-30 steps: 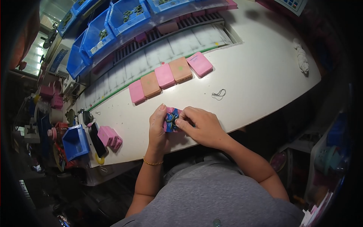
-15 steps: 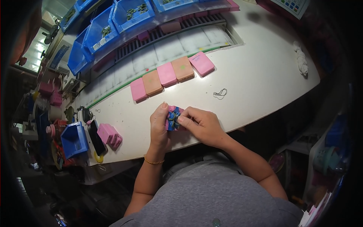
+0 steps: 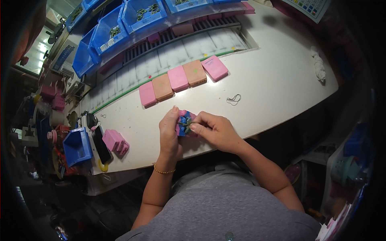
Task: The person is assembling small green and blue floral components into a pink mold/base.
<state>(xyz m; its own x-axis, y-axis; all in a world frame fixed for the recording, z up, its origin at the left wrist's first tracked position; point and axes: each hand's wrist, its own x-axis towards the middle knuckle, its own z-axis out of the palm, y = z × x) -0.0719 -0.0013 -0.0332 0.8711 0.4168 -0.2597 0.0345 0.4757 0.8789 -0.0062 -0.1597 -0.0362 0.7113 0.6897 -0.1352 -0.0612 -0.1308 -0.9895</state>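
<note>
Head view, and you're mid-job with both hands meeting over the near edge of the white, smooth-topped table [image 3: 273, 76]! Your left hand [image 3: 169, 128] cradles the small pink-and-blue block [image 3: 181, 130], thumb up along its side, while your right hand [image 3: 219, 133] has thumb and fingers closed narrow on the dark-green, strap-like piece [image 3: 186, 125] lying across its face. So the two are together, but I'd call this one unfinished: the piece is pinched, not released, and whether it's seated I cannot tell from here. Beyond your hands sits a row of five flat, rounded pink and tan blocks [image 3: 177, 78], no green piece showing on their upper faces; whether they've been worked, I can't say. And up top, the open blue plastic bins [image 3: 144, 19] hold more green pieces, so there looks to be plenty of stock unused.
</note>
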